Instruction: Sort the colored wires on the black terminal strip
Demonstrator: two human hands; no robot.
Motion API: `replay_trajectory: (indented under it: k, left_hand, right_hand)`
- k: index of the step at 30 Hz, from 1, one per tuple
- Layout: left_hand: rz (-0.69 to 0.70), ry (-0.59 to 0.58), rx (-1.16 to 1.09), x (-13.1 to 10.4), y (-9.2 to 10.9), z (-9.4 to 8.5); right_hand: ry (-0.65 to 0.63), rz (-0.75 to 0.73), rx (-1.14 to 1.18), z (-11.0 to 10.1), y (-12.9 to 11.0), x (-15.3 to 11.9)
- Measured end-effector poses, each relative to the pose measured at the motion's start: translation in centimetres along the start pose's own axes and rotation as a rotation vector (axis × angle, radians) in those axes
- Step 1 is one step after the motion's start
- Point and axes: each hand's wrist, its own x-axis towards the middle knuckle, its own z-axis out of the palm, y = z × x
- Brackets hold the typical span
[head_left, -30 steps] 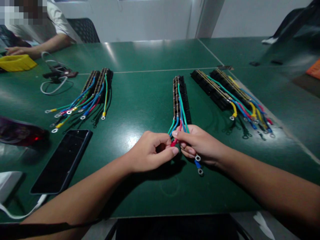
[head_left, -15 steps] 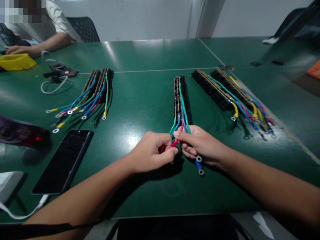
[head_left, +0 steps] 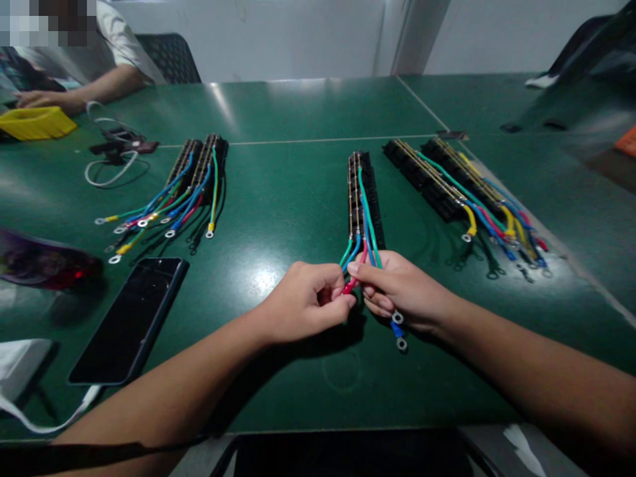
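In front of me a black terminal strip (head_left: 366, 192) with metal bars lies lengthwise on the green table, its coloured wires running toward me. My left hand (head_left: 318, 301) is closed, thumb and fingers pinching the end of the red wire (head_left: 349, 286); the tip is hidden in the fingers. Closed round the wires just right of it is my right hand (head_left: 392, 285), with its thumb on the red wire. Below this hand stick out ring terminals (head_left: 401, 343), one with a blue sleeve. Green wires (head_left: 368, 222) and blue wires pass up from the hands to the strip.
Two wired strips (head_left: 206, 165) lie at left, two more (head_left: 437, 179) at right. Nearer left are a phone (head_left: 129, 324) on a white cable, a white adapter (head_left: 22, 364) and a bottle (head_left: 44, 262). A person (head_left: 119, 73) sits far left by a yellow container (head_left: 37, 122).
The whole view has shifted very slightly. Both hands keep their grips on the wires, with almost no movement.
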Motion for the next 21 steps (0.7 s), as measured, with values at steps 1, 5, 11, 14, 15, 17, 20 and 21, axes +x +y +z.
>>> replay_trajectory:
  k: [1,5,11,14,15,17,20,21]
  left_hand:
    - [-0.002,-0.003,-0.013,-0.01,-0.01,0.0]
    - [0.002,-0.025,-0.055,-0.03,0.01,-0.03]
    - [0.007,-0.032,-0.067,0.04,0.01,-0.06]
    - [0.025,-0.02,-0.034,0.04,-0.11,-0.02]
    - [0.032,-0.01,-0.013,0.03,-0.16,0.01]
    - [0.043,0.011,0.023,0.02,-0.23,0.07]
    - [0.042,0.017,0.039,0.02,-0.23,0.13]
    - [0.038,0.018,0.033,0.02,-0.21,0.13]
  right_hand:
    - [0.002,0.001,0.0,0.01,0.0,-0.01]
    - [0.007,0.006,-0.001,0.05,-0.09,-0.08]
    - [0.004,0.008,0.0,0.06,-0.1,-0.05]
    - [0.001,0.004,0.004,0.04,-0.02,0.02]
    - [0.002,0.003,0.006,0.04,0.0,0.02]
    - [0.004,-0.002,0.008,0.03,0.02,0.01]
    - [0.007,-0.003,0.005,0.03,0.02,-0.04]
    - [0.007,-0.003,0.002,0.02,0.01,-0.05]
